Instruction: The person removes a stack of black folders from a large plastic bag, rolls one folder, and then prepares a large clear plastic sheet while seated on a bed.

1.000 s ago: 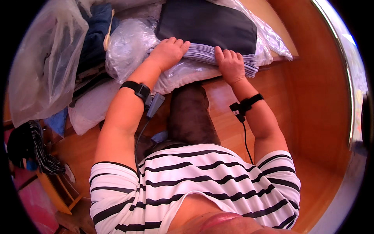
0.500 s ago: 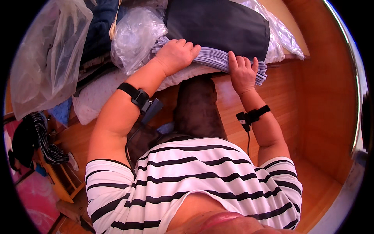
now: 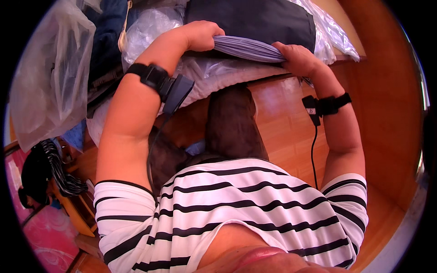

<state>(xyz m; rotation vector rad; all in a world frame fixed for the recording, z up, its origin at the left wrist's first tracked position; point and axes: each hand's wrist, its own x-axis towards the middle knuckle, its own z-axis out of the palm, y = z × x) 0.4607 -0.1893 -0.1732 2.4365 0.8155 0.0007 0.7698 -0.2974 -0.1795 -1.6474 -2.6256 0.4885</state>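
A bundle of thin grey-lavender strips (image 3: 248,48) stretches between my two hands, slightly bowed and gathered at both ends. My left hand (image 3: 200,35) is closed around its left end, back of the hand upward. Round the right end my right hand (image 3: 298,59) is closed, with the thumb side toward the strips. Both ends of the bundle are hidden in my fists. Just beyond it lies a folded black sheet of material (image 3: 255,20), flat on the work surface.
Crumpled clear plastic (image 3: 148,29) lies left of the black material, and more shiny plastic (image 3: 332,36) to its right. A cloudy plastic bag (image 3: 50,77) hangs at far left beside dark blue cloth (image 3: 109,36). White padding (image 3: 223,79) covers the near edge. A wooden panel (image 3: 382,104) stands at right.
My hands, which rested on the strips with the right fingers spread, have closed around the bundle's ends. The bundle has moved up and away from me and is now drawn tighter together.
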